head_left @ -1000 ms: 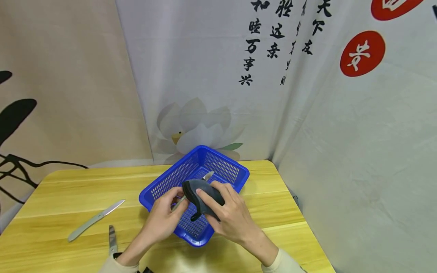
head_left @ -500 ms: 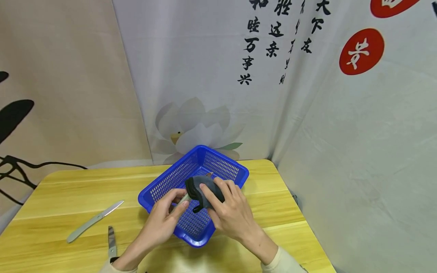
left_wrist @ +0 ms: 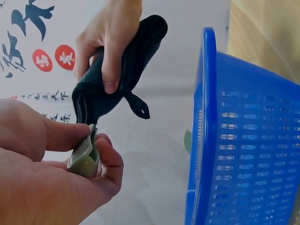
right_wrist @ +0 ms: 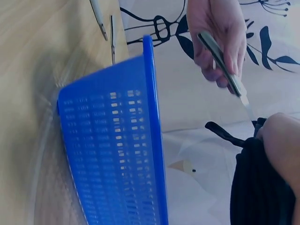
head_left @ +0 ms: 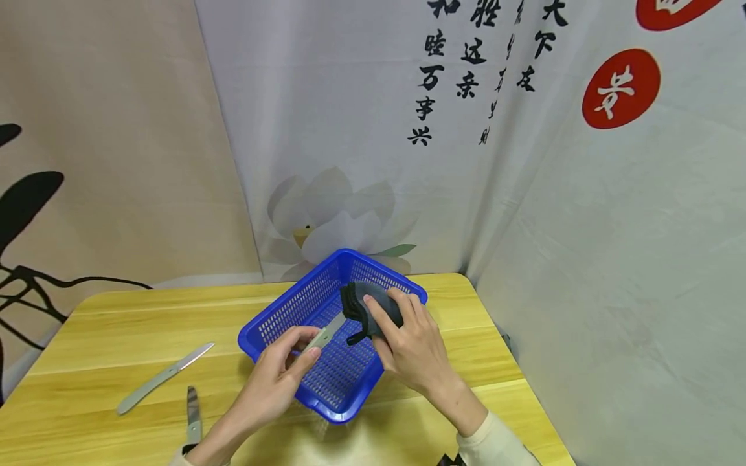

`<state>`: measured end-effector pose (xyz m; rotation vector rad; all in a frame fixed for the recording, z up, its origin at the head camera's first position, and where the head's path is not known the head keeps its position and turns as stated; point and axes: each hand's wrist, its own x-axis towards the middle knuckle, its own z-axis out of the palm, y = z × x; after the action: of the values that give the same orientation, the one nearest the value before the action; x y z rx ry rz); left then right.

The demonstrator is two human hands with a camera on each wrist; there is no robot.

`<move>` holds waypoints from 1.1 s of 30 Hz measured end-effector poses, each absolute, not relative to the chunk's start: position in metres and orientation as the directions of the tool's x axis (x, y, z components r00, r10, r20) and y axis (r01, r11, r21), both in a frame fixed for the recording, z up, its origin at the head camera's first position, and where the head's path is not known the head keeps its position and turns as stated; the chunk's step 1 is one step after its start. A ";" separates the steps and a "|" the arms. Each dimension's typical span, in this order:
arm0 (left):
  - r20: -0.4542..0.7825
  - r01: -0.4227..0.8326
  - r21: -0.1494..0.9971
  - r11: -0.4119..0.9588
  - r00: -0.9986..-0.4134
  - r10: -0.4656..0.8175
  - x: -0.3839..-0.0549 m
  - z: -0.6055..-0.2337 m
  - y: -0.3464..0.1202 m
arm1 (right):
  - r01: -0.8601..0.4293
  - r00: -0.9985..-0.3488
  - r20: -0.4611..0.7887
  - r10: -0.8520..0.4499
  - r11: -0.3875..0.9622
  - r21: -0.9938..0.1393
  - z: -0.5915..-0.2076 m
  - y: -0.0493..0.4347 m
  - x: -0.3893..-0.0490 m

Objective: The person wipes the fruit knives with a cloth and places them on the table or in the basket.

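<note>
Over the blue basket (head_left: 268, 321), my left hand (head_left: 278, 375) pinches the pale green handle of a folding knife (head_left: 322, 338), its blade out. My right hand (head_left: 416, 343) grips a folded dark grey cloth (head_left: 373, 303) with a black edge and a small loop. The blade's far end is hidden at the cloth's edge. In the left wrist view the handle (left_wrist: 84, 159) sits between thumb and fingers, and the cloth (left_wrist: 136, 61) is beyond it. From the right wrist, the knife (right_wrist: 220, 61) slants down to the cloth (right_wrist: 262, 183).
Two more knives lie on the wooden table (head_left: 116, 336) at the left: a green-handled knife (head_left: 166, 378) with its blade out, and a shorter knife (head_left: 193, 414) near my left sleeve. A printed curtain (head_left: 326, 129) hangs behind the table.
My right hand has drawn the cloth up and to the right, away from my left hand. More of the knife's handle and blade now shows; my left hand has hardly moved.
</note>
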<state>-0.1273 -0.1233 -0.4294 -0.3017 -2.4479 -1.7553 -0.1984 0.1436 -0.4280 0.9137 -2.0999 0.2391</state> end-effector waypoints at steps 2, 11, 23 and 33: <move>0.196 0.216 0.927 0.307 -0.976 0.095 -0.128 -0.430 -0.124 | -0.675 -0.422 0.753 -0.506 0.730 0.112 -0.428 0.149 -0.202; 0.162 0.180 0.937 0.298 -0.983 0.084 -0.129 -0.430 -0.128 | -0.701 -0.424 0.808 -0.409 0.713 -0.006 -0.426 0.158 -0.205; 0.167 0.181 0.940 0.288 -0.983 0.072 -0.134 -0.430 -0.129 | -0.792 -0.289 0.778 -0.557 0.596 0.132 -0.427 0.124 -0.180; 0.209 0.241 0.938 0.248 -0.967 0.147 -0.133 -0.430 -0.133 | -0.789 -0.283 0.718 -0.636 0.580 0.203 -0.428 0.111 -0.171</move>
<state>-0.1326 -0.1326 -0.4300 -0.3767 -2.4189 -1.8420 -0.1710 0.1111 -0.4285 1.1347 -2.0139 0.2430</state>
